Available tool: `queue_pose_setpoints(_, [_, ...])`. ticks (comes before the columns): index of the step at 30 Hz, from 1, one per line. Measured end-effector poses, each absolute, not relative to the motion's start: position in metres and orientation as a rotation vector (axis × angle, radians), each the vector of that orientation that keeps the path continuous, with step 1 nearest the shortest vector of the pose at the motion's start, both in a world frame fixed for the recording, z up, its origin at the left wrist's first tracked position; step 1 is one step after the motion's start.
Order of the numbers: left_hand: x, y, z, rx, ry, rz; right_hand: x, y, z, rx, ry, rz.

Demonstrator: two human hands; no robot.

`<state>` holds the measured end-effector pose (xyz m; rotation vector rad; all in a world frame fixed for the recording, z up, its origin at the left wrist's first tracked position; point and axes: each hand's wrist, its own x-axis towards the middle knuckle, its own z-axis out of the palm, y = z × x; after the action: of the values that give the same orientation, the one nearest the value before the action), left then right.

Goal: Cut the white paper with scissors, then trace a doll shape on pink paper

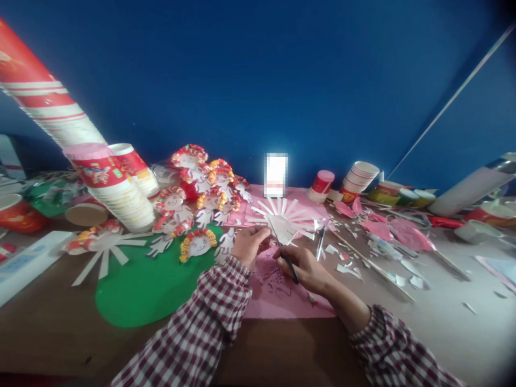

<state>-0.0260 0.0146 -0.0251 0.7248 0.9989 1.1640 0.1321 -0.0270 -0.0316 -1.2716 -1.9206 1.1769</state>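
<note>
A white paper cup cut into strips [285, 228] is spread out like a sunburst in front of me. My left hand [250, 244] pinches it at its near left side, thumb and fingers closed. In my right hand [308, 269] is a pair of scissors [291, 269] with dark handles. Their blades point up and away, against the near side of the cut cup; whether they are apart is too blurred to tell. Under both hands lies a pink sheet [290, 306] with dark handwriting. Just right of the cup rests a pen [321, 243].
Paper dolls with red and yellow curled hair [197, 244] crowd a green mat [137, 301] at left. Tall cup stacks [116, 188] lean behind. White scraps [350, 271], a thin wooden stick [379, 271] and pink pieces [411, 232] litter the right. A blue wall [242, 80] stands behind.
</note>
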Motion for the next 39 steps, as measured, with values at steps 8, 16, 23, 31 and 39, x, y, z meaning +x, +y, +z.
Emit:
queue_pose_setpoints(8, [-0.026, 0.0163, -0.0277, 0.74, 0.984, 1.168, 0.1304, -0.0277, -0.0292, -1.274, -1.909, 1.163])
queue_pose_setpoints(16, [-0.0253, 0.0172, -0.0303, 0.744, 0.972, 1.181, 0.1302, -0.0259, -0.0324, -1.281, -1.911, 1.155])
queue_pose_setpoints(23, [-0.0235, 0.0149, -0.028, 0.674, 0.986, 1.191, 0.1278, -0.0272, -0.0297, -1.27, -1.897, 1.113])
queue_pose_setpoints(31, [-0.021, 0.0114, -0.0228, 0.637, 0.951, 1.203, 0.1256, -0.0274, -0.0272, -1.204, -1.719, 1.252])
queue_pose_setpoints(39, [-0.0197, 0.0103, -0.0239, 0.622, 0.948, 1.174, 0.1266, -0.0263, -0.0333, -1.172, -1.659, 1.288])
